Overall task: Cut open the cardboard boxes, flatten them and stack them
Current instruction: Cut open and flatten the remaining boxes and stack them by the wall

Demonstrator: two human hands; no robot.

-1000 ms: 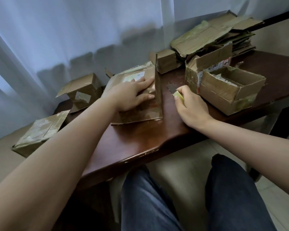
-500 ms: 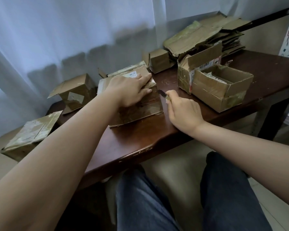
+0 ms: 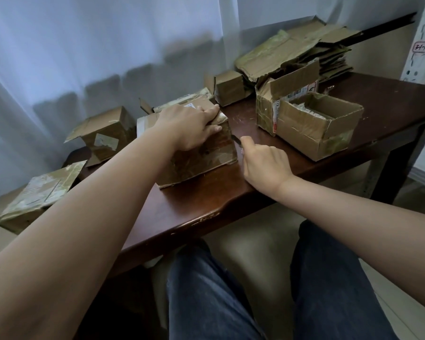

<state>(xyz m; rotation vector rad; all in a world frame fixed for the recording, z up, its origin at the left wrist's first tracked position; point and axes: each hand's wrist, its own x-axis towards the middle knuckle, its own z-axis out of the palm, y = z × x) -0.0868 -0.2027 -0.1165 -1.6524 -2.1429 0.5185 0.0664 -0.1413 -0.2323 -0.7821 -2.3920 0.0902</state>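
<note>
- The taped box is pressed flat-fingered from above by the left hand.
- A blade, gripped in the right hand, is set at the box's right edge.
- Light, stiff cardboard is judged; slippery tape; best held on top.

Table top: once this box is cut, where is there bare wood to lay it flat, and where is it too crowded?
Bare wood on the table lies along the near edge, in front of the taped box under the left hand. More shows at the far right, beyond the open box. Crowded: the back, with the small box and flattened stack. The right hand holds the knife.
</note>
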